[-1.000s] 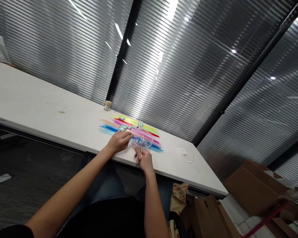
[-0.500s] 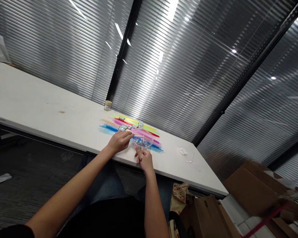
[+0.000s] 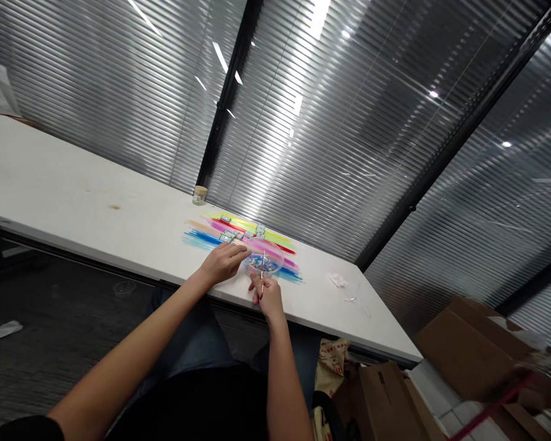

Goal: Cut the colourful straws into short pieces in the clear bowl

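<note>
My right hand [image 3: 270, 297] is closed around the handles of a pair of scissors [image 3: 262, 275], whose blades point away from me over a clear round bowl [image 3: 282, 262]. Small multicoloured pieces [image 3: 261, 264] lie in the bowl, mostly blue, with pink and white among them. My left hand [image 3: 224, 260] is pinched at the bowl's left rim, its fingertips just left of the blades. A thin pale strip seems to be in that pinch, largely hidden by the fingers. Beneath and around the bowl spread long thin coloured strips [image 3: 201, 237] in blue, pink, red, yellow and orange.
Several small printed packets [image 3: 228, 236] lie on the strips. A lidded jar [image 3: 199, 195] stands by the ribbed glass wall. Crumpled white tissue [image 3: 337, 280] and clear plastic scraps [image 3: 356, 300] lie at right on the white table [image 3: 73, 177]. Cardboard boxes [image 3: 468, 343] are stacked at lower right.
The pale strip that stretched from my left fingers to the scissor blades no longer shows there. My left hand has shifted very slightly right; the blades now look closed together.
</note>
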Demonstrator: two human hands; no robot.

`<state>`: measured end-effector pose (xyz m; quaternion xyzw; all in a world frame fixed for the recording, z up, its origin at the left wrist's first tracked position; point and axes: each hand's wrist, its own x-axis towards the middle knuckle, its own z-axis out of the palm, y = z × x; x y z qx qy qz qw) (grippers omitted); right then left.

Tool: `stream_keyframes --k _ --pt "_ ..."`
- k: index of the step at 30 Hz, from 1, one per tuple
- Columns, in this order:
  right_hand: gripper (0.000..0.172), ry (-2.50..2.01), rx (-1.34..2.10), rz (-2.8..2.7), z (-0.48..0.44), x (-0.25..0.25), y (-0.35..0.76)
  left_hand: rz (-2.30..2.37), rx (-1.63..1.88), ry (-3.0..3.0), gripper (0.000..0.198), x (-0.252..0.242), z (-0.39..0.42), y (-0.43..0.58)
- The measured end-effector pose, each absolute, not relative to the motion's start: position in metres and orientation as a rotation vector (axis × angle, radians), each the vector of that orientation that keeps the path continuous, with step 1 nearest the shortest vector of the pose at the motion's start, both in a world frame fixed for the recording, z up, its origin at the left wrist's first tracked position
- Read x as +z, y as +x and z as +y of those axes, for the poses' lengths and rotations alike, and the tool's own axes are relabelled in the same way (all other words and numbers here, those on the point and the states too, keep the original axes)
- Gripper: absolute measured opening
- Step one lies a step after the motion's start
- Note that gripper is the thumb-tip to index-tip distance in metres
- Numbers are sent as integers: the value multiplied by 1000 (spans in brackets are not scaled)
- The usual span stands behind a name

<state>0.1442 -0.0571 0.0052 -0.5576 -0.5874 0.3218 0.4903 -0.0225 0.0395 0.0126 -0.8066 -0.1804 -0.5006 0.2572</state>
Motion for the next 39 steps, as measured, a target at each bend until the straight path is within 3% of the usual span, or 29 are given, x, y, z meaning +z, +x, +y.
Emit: stream_keyframes --k 39 --pt "51 -1356 777 -1443 -58 6 145 -469 -1345 -2168 34 16 38 -22"
